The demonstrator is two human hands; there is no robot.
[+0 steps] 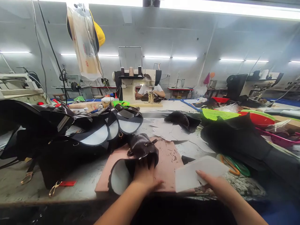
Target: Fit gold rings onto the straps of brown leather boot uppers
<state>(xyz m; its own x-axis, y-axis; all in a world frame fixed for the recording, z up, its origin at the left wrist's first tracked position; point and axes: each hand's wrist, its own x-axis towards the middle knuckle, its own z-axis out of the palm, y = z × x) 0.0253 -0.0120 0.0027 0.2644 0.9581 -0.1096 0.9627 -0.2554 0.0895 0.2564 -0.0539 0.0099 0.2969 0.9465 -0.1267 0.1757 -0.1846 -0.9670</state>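
My left hand (145, 176) rests with fingers spread against a dark brown leather bag piece (142, 144), its thumb stretched out to the right; the fingertips are partly hidden in the piece's fold. The piece has a strap and small metal fittings, and a pale lining shows at its curved lower left. Under it lies a pink board (166, 168). In my right hand (212, 182) a translucent white plastic sheet (199, 170) is pinched between thumb and fingers, over the board's right edge. Right behind that hand lie scissors with orange and green handles (231, 165).
Stacked black bag pieces (63, 153) with gold clasps fill the left. Another dark piece (184, 121) lies on paper scraps beyond the board. Black material (248, 147) and a lime basket (219, 114) stand at right. Across the table, a person (159, 90) sits behind a sewing machine (131, 89).
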